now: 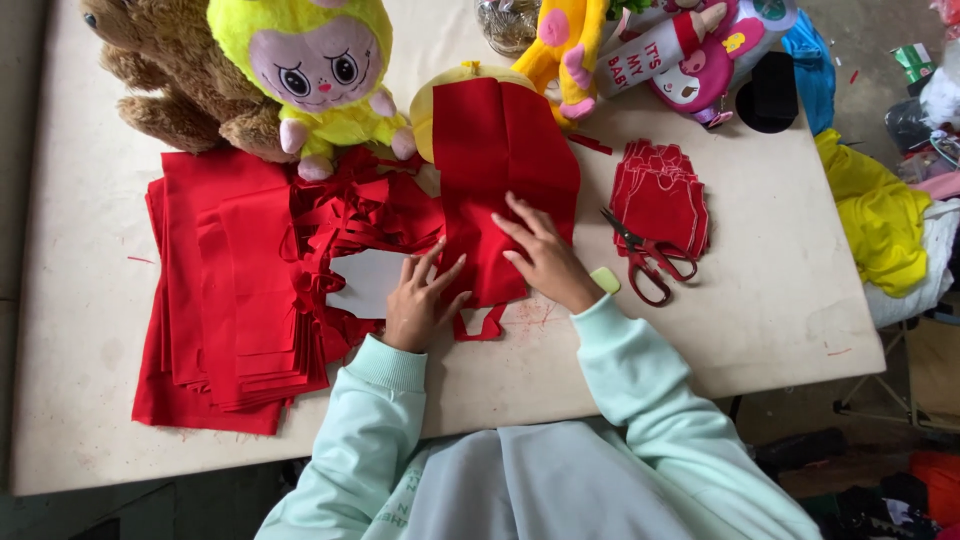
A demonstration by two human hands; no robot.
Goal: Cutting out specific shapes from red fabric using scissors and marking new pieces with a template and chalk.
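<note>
Red fabric piece (495,190) lies under both hands (left hand (418,305), right hand (545,260)).

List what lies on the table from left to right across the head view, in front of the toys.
Stack of red fabric sheets → left hand → right hand on a red cut piece → red-handled scissors.

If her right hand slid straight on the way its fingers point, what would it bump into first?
The right hand points up and leftward along the red fabric piece it presses. Beyond that cloth's far edge, it would probably first meet the yellow plush doll.
</note>
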